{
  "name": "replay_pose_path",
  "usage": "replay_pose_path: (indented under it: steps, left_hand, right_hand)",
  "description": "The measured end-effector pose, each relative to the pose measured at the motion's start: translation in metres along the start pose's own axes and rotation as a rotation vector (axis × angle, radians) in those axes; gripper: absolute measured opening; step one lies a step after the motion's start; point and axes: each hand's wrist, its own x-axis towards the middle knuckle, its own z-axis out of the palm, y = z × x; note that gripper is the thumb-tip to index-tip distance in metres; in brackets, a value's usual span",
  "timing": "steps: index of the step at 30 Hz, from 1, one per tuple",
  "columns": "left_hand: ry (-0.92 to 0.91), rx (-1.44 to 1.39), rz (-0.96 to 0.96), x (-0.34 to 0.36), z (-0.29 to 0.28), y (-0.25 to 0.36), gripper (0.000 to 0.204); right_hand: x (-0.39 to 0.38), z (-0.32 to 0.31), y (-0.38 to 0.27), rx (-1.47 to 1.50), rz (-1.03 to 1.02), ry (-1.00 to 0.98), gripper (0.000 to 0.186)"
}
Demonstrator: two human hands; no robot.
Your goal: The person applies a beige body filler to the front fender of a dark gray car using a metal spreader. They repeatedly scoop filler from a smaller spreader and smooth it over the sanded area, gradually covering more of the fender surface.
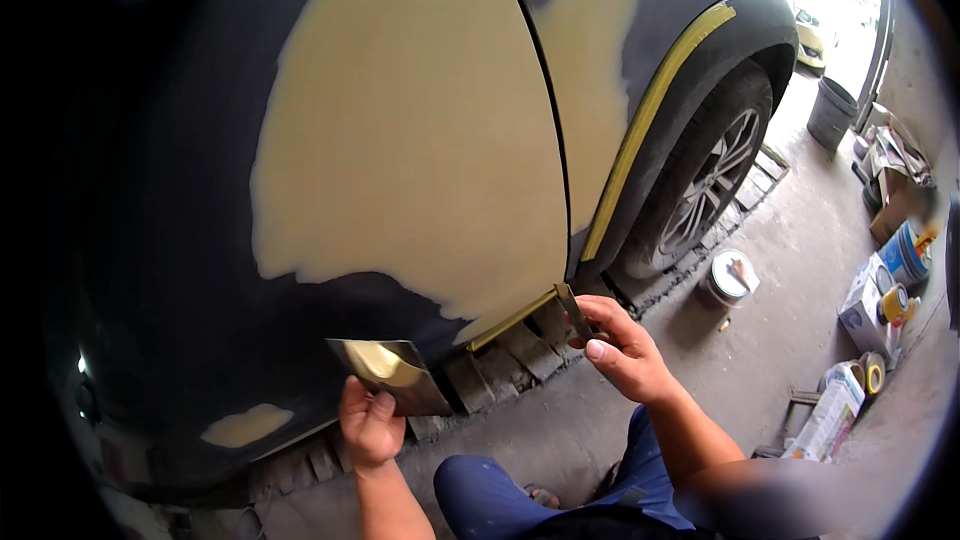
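A dark car door (380, 305) fills the view, with a wide patch of pale yellow body filler (410, 120) spread over it. More filler (585, 50) covers the panel beyond the door gap. My left hand (372, 425) grips a flat metal plate (425, 390) by its near edge; a mound of yellow filler (380, 362) sits on it. In my right hand (620, 345) is a thin putty knife (574, 312), pinched between thumb and fingers. Its blade is at the door's lower rear corner, beside a strip of yellow tape (515, 322); whether it touches cannot be made out.
Yellow masking tape (640, 140) lines the wheel arch above the wheel (705, 175). A lidded can (730, 278) stands on the floor to the right. Along the wall are a dark bucket (832, 112), a blue tub (903, 252), boxes and tape rolls (873, 373).
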Motion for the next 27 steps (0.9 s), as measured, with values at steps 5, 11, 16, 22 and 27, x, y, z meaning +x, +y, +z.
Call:
replay_pose_path:
  steps: [5,11,16,22,27]
  left_hand:
    - [0.015,0.149,0.117,0.01,-0.02,-0.023,0.039]
    - [0.033,0.17,0.281,0.055,-0.034,0.003,0.037]
    - [-0.01,0.214,0.29,0.059,-0.038,0.0,0.037]
    - [-0.005,0.19,0.305,0.059,-0.042,-0.006,0.037]
    - [-0.004,0.2,0.302,0.059,-0.04,-0.005,0.036]
  right_hand:
    - [0.009,0.0,0.013,-0.291,-0.179,0.049,0.046]
    - [0.031,0.01,-0.002,-0.962,-0.411,0.254,0.056]
    - [0.058,0.038,-0.021,-1.244,-0.521,0.349,0.056]
    - [0.082,0.067,-0.022,-1.343,-0.589,0.415,0.054]
    - [0.096,0.079,-0.015,-1.382,-0.704,0.485,0.055]
